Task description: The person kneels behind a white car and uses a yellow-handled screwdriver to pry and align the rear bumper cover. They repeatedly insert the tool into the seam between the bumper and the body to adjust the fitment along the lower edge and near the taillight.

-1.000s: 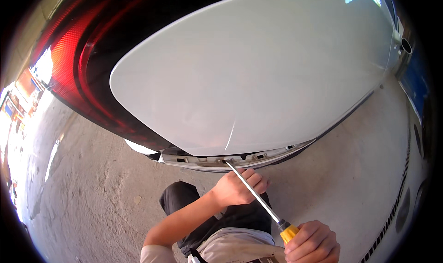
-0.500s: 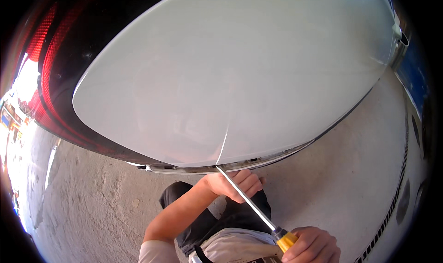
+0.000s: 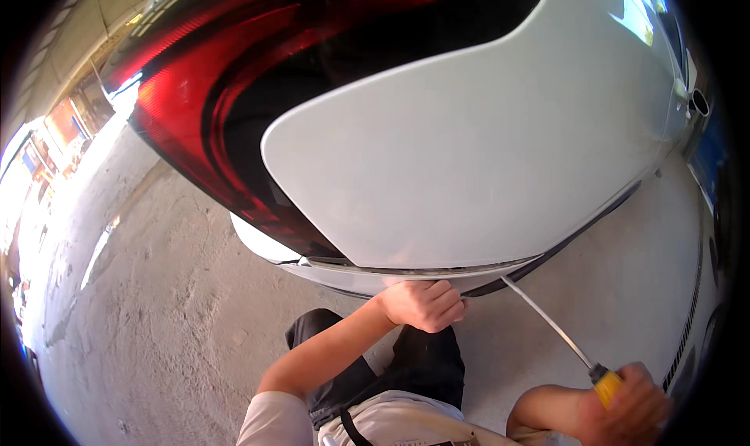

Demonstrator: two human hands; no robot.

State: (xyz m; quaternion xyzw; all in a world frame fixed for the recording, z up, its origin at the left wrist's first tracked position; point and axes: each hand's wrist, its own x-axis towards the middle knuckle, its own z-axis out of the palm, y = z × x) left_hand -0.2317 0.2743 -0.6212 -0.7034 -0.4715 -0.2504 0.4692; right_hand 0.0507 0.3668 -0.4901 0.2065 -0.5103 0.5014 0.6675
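Note:
My right hand (image 3: 625, 407) is wrapped round the yellow and black handle of a long-shafted screwdriver (image 3: 549, 321) at the lower right. The shaft slants up and left, its tip at the edge of the white car bumper (image 3: 336, 275); whether it touches is hard to tell. My left hand (image 3: 426, 304) is closed against that bumper, left of the tip, knuckles towards me. Its fingertips are hidden, so what it grips does not show. A narrow gap runs between the bumper and the white body panel (image 3: 453, 157) above.
A red and black tail light (image 3: 180, 110) curves round the panel's upper left. Below the car lies rough concrete floor (image 3: 180, 290). A slotted drain strip (image 3: 691, 321) runs along the right. My bent knees (image 3: 430, 360) are under the bumper.
The screwdriver tip has gone from the gap to a place farther right, my right hand moving right with it. My view has shifted, showing more of the tail light. My left hand stays by the bumper.

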